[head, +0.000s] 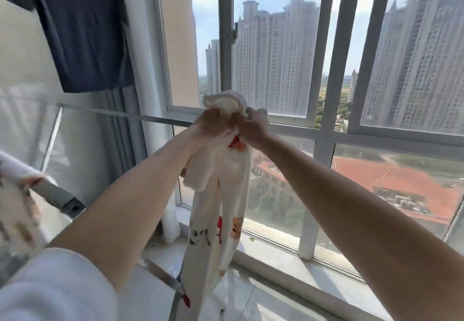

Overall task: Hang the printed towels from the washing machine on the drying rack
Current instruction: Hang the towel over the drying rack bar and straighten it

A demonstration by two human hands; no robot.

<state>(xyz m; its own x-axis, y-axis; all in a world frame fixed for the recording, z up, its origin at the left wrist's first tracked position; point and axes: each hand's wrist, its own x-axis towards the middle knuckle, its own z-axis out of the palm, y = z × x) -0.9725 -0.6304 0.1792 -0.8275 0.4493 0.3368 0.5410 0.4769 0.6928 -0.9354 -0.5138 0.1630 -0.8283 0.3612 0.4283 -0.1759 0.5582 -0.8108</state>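
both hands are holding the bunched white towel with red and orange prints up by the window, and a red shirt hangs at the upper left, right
Not quite: the hanging garment at the upper left is a dark navy shirt, not red. The head view shows it. The rest holds: the left hand and right hand grip the bunched white towel with red and orange prints by the window.

Cut off at the upper left corner: dark navy garment (82, 32), hanger and top out of frame. Cropped at the left edge and smeared by blur: second printed cloth (17, 195), pattern unreadable. Hidden inside bunched printed towel (218, 207): fingertips of left hand (213, 126) and right hand (252, 127). Lost below the bottom edge: towel's lower end. Mostly covered by arms and cloth: drying rack (60, 196), only grey bars showing.
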